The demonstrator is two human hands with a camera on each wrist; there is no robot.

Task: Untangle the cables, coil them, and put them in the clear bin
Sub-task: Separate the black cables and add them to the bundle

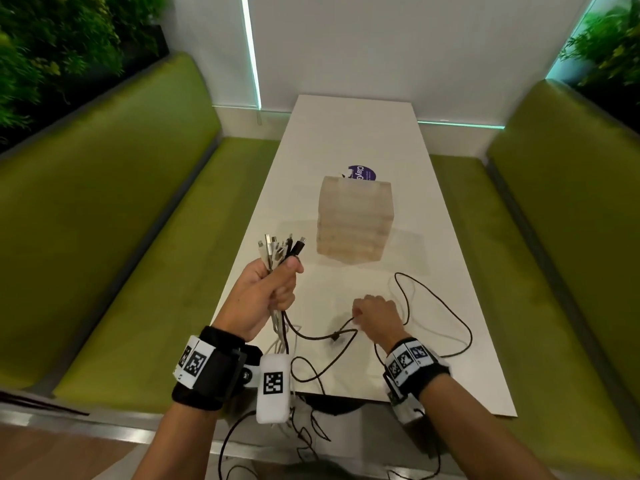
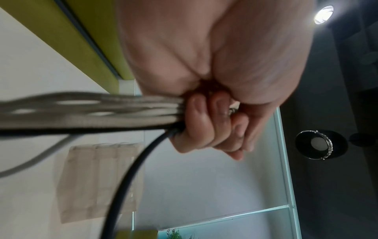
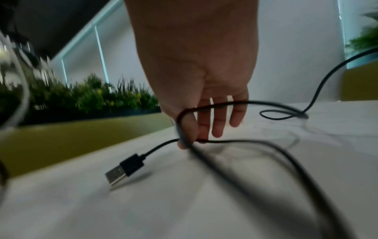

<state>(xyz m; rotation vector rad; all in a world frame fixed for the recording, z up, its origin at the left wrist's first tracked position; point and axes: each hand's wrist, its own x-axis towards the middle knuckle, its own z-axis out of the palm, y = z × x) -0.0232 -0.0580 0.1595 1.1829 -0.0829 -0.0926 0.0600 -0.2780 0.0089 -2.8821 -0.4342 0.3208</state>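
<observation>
The untangling step is in hand, with no coiling begun. The left hand has its grip closed in a fist round a bundle of cables, raised above the near left part of the white worktop, their plugs fanned out above the thumb and the tails hanging off the near edge. The right hand pinches a black cable between thumb and forefinger low over the worktop; its USB-A plug lies free just beside the grip, and loose loops trail to the right. The clear bin stands further back, well apart from both hands. Next, I judge, the black cable's free end must be drawn clear of the other strands before it can be wound.
</observation>
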